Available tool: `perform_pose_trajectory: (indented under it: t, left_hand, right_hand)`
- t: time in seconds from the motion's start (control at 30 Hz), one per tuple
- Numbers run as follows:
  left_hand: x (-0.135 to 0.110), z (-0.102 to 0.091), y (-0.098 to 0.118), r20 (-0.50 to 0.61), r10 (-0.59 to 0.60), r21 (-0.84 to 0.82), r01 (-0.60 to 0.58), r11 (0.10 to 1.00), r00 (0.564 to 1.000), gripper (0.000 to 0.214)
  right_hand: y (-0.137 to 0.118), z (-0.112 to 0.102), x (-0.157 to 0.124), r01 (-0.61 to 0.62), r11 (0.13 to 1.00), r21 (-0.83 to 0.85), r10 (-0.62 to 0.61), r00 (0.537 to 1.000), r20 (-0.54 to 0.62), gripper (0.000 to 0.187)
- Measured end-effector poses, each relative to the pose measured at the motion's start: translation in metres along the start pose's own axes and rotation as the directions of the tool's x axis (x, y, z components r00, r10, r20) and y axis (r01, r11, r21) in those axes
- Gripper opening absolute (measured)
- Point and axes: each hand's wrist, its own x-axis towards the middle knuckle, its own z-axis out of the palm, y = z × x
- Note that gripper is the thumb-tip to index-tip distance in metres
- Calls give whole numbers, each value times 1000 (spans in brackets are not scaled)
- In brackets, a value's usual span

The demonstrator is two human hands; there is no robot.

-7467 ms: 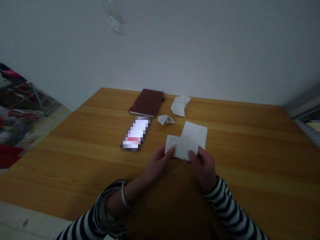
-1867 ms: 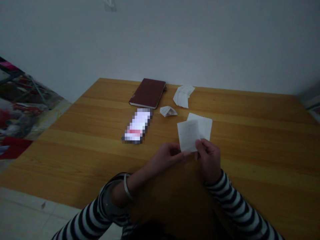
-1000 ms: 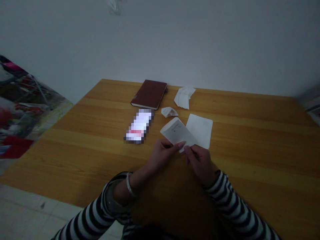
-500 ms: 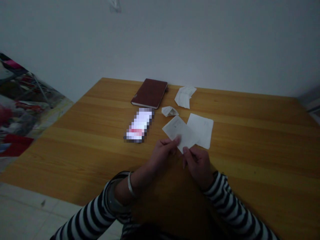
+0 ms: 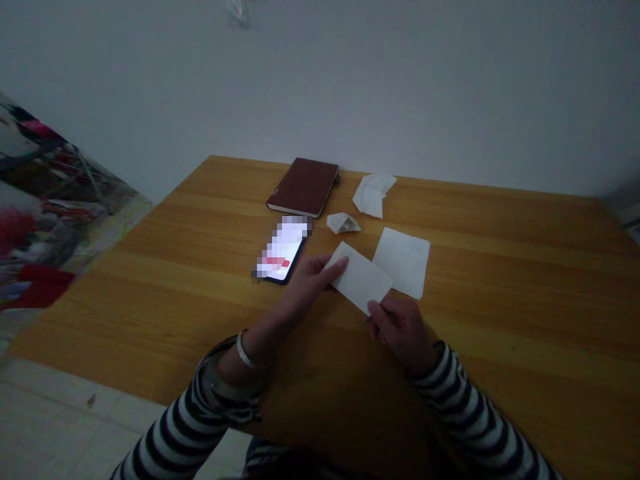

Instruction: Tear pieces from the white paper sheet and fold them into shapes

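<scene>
Your folded paper slip (image 5: pixel 361 279) lies tilted near the middle of the wooden table (image 5: pixel 500 280), held at both ends. Your left hand (image 5: pixel 306 285) pinches its far-left corner; your right hand (image 5: pixel 399 328) pinches its near-right corner — fingers pressed together. Just beside it lies a flat white sheet (image 5: pixel 403 261). Toward the far edge: a lit phone (image 5: pixel 281 253), a crumpled paper (image 5: pixel 343 223), a maroon notebook (image 5: pixel 305 187).

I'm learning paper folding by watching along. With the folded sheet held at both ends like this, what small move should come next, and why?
Probably press along the fold: the left hand and right hand pin opposite ends of the folded paper on the table, so a fingertip can sharpen the crease.
</scene>
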Motion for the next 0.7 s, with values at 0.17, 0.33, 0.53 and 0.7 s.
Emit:
perform_pose_trajectory:
  t: [0.17,0.33,0.53,0.7]
  left_hand:
    - [0,-2,-8,8,22,60,-23,998,1000,38]
    - [-3,-8,2,253,-96,165,54,985,963,38]
    - [-2,-5,-4,172,-92,67,81,994,981,33]
    - [-4,11,-20,69,-178,-223,189,956,982,36]
  right_hand:
    - [5,-6,4,-29,972,232,41,998,-48,24]
    - [5,-24,10,111,958,265,-122,992,27,47]
    - [8,-27,5,314,949,-17,-311,945,96,28]
    - [10,-10,-3,348,887,-305,-419,883,-211,29]
